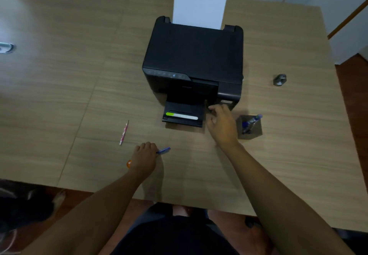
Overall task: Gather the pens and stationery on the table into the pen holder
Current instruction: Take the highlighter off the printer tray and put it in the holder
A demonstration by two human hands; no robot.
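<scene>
A dark square pen holder (255,131) stands on the wooden table (79,75), right of the printer, with a blue pen (251,123) leaning inside it. My left hand (145,156) is closed around another blue pen (163,151) near the table's front. My right hand (221,123) hovers with fingers apart between the printer's output tray and the holder, holding nothing. A white marker with a green cap (181,116) lies on the output tray. A pink patterned pencil (123,133) lies on the table to the left.
A black printer (195,55) with a white sheet upright in its rear feed sits mid-table. A small grey metal object (279,79) rests at the right. A silver item (7,47) shows at the left edge.
</scene>
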